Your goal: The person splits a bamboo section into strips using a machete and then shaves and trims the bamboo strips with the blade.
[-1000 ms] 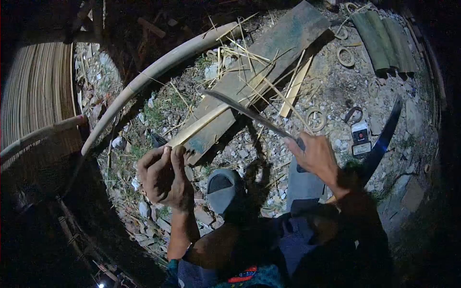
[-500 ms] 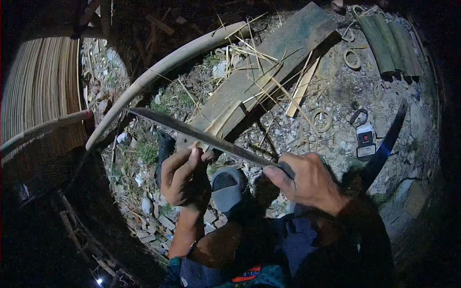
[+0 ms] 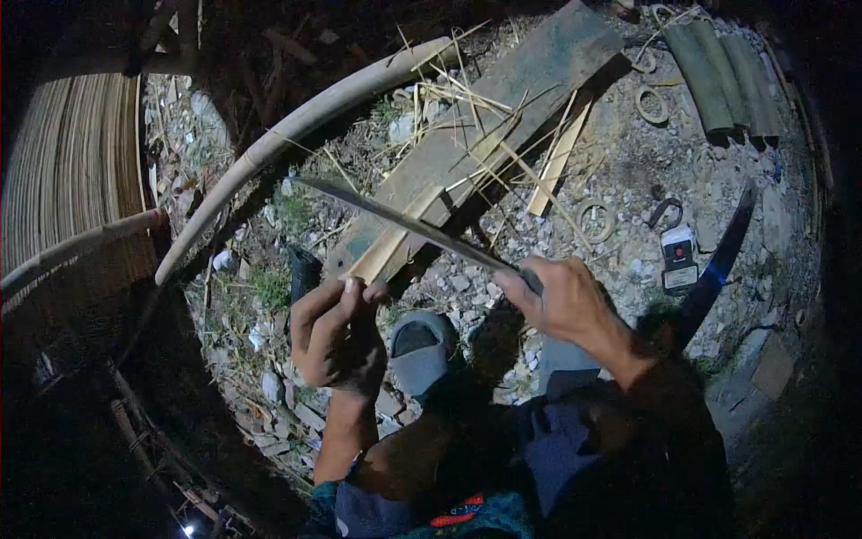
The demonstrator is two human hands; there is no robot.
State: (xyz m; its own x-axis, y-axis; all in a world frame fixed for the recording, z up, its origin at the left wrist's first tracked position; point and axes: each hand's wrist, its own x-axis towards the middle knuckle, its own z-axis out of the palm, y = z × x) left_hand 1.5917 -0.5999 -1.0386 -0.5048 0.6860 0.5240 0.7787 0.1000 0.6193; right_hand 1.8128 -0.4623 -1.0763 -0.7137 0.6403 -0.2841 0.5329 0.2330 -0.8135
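My left hand (image 3: pixel 337 337) is closed, its thumb and fingers pinching the near end of a pale bamboo strip (image 3: pixel 382 254). The strip's far end reaches over a thick wooden plank (image 3: pixel 503 108). My right hand (image 3: pixel 575 310) grips the handle of a long-bladed knife (image 3: pixel 404 221); most of the handle is hidden by the fingers. The blade slants from the right hand up to the left and crosses over the strip, apart from my left fingers. Whether its edge bites into the strip I cannot tell.
Thin bamboo slivers (image 3: pixel 467 103) litter the plank. A curved bamboo pole (image 3: pixel 296 126) lies to the left, beside a slatted bamboo panel (image 3: pixel 76 153). Green bamboo sections (image 3: pixel 709 81), a tape roll (image 3: pixel 652 105) and a small black-and-white device (image 3: pixel 679 259) rest on stony ground at right.
The knife blade has moved forward along the strip, away from my left fingers. More of the strip shows between my left hand and the blade. Both grips stay the same.
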